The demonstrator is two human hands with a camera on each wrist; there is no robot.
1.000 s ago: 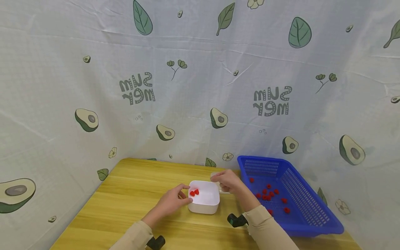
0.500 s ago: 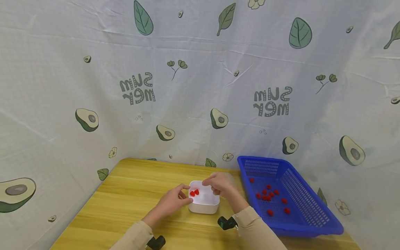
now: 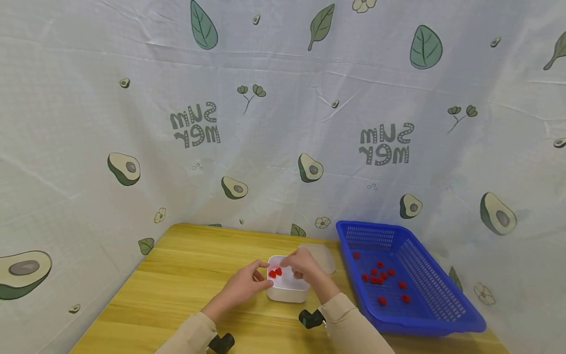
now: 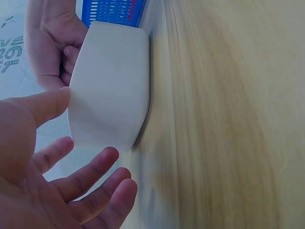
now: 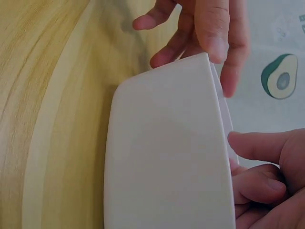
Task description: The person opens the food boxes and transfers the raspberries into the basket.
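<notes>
A small white square box [image 3: 287, 295] stands on the wooden table, with two red berries that look like raspberries [image 3: 272, 274] near its left wall inside. At its left side is my left hand [image 3: 243, 284], thumb and forefinger touching the rim at two corners, the other fingers spread loosely in the left wrist view. My right hand [image 3: 306, 268] reaches over the box from the right, its fingertips inside beside the berries. In the right wrist view its rear fingers are curled, and the box wall hides the fingertips; I cannot tell whether they pinch anything.
A blue plastic basket [image 3: 435, 300] with several red berries [image 3: 380, 280] stands to the right. Just behind the box lies a flat translucent lid [image 3: 325, 256]. A printed curtain [image 3: 283, 123] hangs behind the table [image 3: 199, 260].
My right hand has moved left from beside the lid into the box, uncovering the lid. The left hand, the box and the two berries have stayed put.
</notes>
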